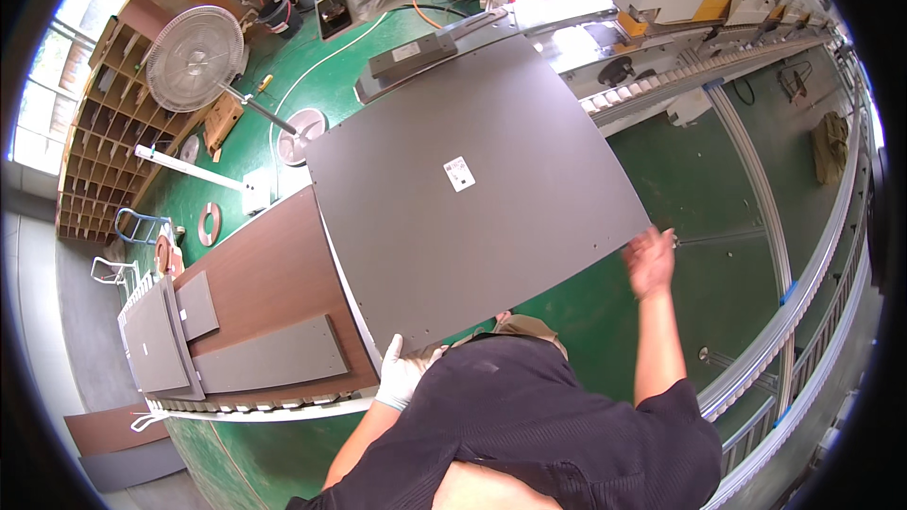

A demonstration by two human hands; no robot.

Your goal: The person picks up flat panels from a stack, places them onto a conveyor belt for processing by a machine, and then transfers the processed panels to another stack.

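Observation:
A large dark grey panel [406,227] with a small white label [459,174] on its face lies in front of me, with small holes near its edges. My left hand [402,376], in a white glove, grips the panel's near left corner, thumb on top and the other fingers mostly hidden. At the near right corner is my right hand [650,264], bare, its fingers stretched out beside the edge. Whether it touches the panel I cannot tell.
On the left, a brown board [274,293] bears a narrow grey panel [274,355] and several smaller ones. A fan [196,59] stands beyond it, near a pigeonhole shelf [104,146]. A roller conveyor [652,85] runs at the far right, and a curved metal rail [803,307] stands nearer.

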